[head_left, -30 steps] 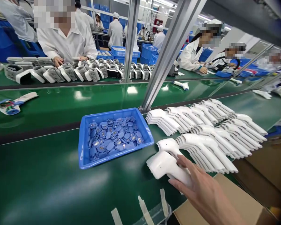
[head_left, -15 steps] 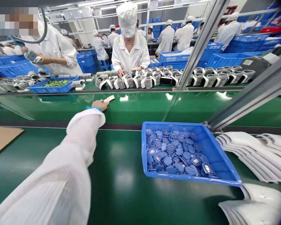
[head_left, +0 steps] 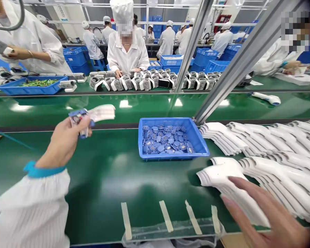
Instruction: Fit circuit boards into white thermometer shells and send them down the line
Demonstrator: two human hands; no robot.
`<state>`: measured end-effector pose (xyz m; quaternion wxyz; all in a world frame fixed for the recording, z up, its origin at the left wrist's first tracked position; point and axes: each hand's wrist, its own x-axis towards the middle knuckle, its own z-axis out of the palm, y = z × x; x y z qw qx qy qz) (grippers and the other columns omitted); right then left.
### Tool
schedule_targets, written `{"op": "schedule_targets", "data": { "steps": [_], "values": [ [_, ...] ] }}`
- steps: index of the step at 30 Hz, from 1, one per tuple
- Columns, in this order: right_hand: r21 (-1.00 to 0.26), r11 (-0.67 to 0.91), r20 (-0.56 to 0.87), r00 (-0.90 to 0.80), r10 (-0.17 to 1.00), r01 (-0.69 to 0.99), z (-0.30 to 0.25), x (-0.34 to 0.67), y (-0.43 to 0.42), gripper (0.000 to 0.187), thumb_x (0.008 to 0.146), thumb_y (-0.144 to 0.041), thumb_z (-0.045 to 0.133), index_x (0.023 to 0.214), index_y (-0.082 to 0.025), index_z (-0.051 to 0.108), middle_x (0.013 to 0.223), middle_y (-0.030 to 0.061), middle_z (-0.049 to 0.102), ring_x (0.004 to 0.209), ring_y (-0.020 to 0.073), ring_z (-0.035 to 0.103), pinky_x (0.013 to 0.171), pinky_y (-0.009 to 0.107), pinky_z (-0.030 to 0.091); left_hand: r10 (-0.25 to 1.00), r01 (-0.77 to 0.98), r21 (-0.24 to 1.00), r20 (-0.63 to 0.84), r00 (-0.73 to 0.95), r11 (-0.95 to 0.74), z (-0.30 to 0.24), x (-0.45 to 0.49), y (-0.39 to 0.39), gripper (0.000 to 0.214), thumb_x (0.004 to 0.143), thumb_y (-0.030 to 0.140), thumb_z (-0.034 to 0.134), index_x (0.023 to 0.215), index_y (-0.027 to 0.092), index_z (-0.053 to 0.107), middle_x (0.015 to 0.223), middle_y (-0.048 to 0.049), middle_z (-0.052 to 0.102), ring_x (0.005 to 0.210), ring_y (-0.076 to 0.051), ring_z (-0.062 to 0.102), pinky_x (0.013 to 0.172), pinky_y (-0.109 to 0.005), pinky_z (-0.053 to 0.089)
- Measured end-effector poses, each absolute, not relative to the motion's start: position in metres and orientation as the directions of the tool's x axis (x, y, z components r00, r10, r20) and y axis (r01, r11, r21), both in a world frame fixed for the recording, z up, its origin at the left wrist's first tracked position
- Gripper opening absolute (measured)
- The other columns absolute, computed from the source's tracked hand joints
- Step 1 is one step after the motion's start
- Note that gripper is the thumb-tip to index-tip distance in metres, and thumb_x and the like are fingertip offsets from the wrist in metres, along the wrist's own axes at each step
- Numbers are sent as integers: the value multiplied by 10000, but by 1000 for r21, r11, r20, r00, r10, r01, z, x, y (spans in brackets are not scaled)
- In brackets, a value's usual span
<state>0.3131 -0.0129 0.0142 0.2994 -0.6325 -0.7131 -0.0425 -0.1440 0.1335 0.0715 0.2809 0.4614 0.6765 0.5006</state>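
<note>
My left hand (head_left: 63,141) has its fingers (head_left: 84,121) closed on a blue-and-white strip part (head_left: 98,113), which is held clear above the green conveyor belt (head_left: 100,193). My right hand (head_left: 266,217) stands open, fingers spread, with its fingertips (head_left: 232,181) at the nearest stack of white plastic housing shells (head_left: 219,172). The shells lie nested in rows, apparently for compact storage and easy reach, beside a blue tray (head_left: 144,120) of small blue parts (head_left: 167,139).

White plastic housings (head_left: 219,171), smooth; blue plastic tray (head_left: 173,155); glossy green belt (head_left: 100,193).
</note>
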Motion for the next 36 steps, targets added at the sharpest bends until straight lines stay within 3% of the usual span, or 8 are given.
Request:
{"op": "schedule_targets", "data": {
  "steps": [4,13,18,23,27,30,33,36],
  "values": [
    [-448,379,435,-172,884,810,38,246,-9,255,982,-401,523,1196,-330,641,1189,39,698,1032,231,689,806,347,602,988,392,919,18,-151,43,61,-79,34,378,773,422,803,1040,194,663,900,-18,699,798,-168,620,726,-263,463],
    [-644,440,327,-295,898,626,34,203,-12,119,962,-306,601,1001,-266,707,1005,15,701,906,175,651,768,314,516,996,539,840,24,83,-65,12,16,-28,169,874,348,697,948,232,600,865,10,677,762,-172,578,702,-275,399],
    [-468,500,382,-343,858,728,39,204,-19,236,998,-248,527,789,-216,632,814,3,660,737,154,567,673,310,389,987,630,771,-13,159,-91,7,32,-32,141,916,372,621,939,238,583,867,1,662,743,-184,556,646,-292,348],
    [-220,414,551,-238,800,883,44,216,-19,273,1031,-314,445,826,-206,588,839,49,654,789,200,557,713,347,355,992,517,848,-123,-21,116,0,33,-21,214,856,385,685,988,230,617,937,-15,708,845,-211,627,716,-301,407],
    [-10,304,408,-273,871,953,-4,238,-19,371,1044,-319,368,773,-208,595,740,45,621,726,215,564,672,366,317,971,350,907,-232,-53,236,-11,24,-17,319,800,434,732,1001,205,639,949,-26,714,828,-201,630,728,-296,455],
    [-21,318,335,-293,895,948,-30,251,-26,319,1038,-309,376,908,-184,640,843,66,667,771,216,612,657,355,338,963,269,926,-267,-28,264,-14,19,-16,295,847,449,669,969,181,658,841,-27,682,682,-159,577,639,-276,439],
    [-104,309,430,-237,871,945,-18,271,-30,332,1012,-421,453,1148,-180,635,1096,117,676,925,248,638,712,353,413,927,103,925,-372,43,367,-10,12,-12,305,811,423,713,944,154,658,731,-6,614,591,-121,524,576,-249,393],
    [-8,117,530,-95,842,993,8,303,-24,461,988,-544,449,1177,-177,656,1162,178,659,984,310,622,725,394,419,900,-32,910,-404,163,414,-4,5,-7,354,807,426,737,1002,144,647,743,-7,604,621,-111,527,589,-237,377]
  ]
}}
